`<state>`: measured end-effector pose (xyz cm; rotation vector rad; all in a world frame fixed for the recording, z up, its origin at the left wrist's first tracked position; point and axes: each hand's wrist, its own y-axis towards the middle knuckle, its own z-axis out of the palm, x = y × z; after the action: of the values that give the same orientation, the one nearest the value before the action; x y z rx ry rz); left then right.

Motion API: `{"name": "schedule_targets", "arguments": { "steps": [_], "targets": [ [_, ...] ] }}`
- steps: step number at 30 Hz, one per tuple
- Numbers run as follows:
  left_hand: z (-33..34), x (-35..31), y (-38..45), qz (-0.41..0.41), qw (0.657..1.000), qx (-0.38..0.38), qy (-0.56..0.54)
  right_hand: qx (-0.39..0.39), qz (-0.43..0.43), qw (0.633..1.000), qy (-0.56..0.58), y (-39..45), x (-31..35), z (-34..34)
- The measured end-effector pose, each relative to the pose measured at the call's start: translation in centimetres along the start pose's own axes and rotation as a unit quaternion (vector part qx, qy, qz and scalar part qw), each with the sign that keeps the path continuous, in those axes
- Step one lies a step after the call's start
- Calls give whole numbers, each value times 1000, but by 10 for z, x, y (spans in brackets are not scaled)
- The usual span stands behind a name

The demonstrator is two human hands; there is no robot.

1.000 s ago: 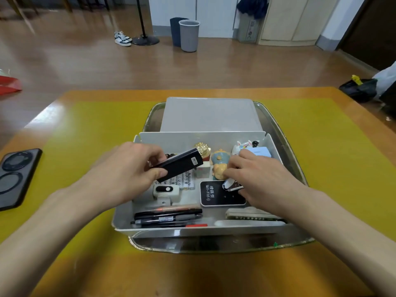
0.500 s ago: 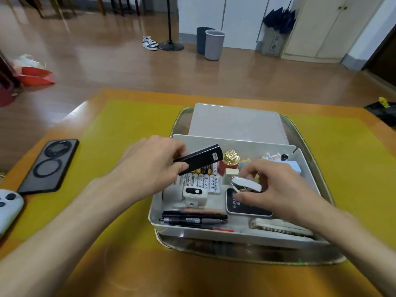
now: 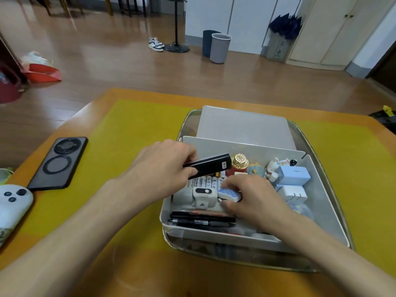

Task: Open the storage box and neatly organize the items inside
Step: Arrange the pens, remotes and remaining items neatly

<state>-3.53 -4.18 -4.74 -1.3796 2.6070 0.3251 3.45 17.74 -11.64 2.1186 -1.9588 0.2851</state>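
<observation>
The storage box (image 3: 321, 202) sits open on the worktop (image 3: 132, 133), its lid (image 3: 244, 127) lying flat just behind it. Above the box's left side, the left hand (image 3: 165, 168) grips a black stick (image 3: 209, 165), fingers closed around it. Inside the box, the right hand (image 3: 250, 196) pinches a small blue-dotted case (image 3: 228, 195) beside the batteries (image 3: 206, 181). Pens (image 3: 201, 219) line the box's front wall.

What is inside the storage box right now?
In the box: batteries, pens, a white gadget, a gold-capped bottle, figurines and chargers. The right hand and forearm cover the middle and front right.
</observation>
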Motion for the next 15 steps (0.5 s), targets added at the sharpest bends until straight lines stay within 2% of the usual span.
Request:
{"name": "schedule_targets", "arguments": {
  "steps": [8,15],
  "targets": [
    [12,-1,1,18,1000,-3,10,5,13,1000,10,-12,3,-4],
    [18,-7,4,32,999,13,-20,-27,76,996,39,-15,-32,-62]
  ]
}}
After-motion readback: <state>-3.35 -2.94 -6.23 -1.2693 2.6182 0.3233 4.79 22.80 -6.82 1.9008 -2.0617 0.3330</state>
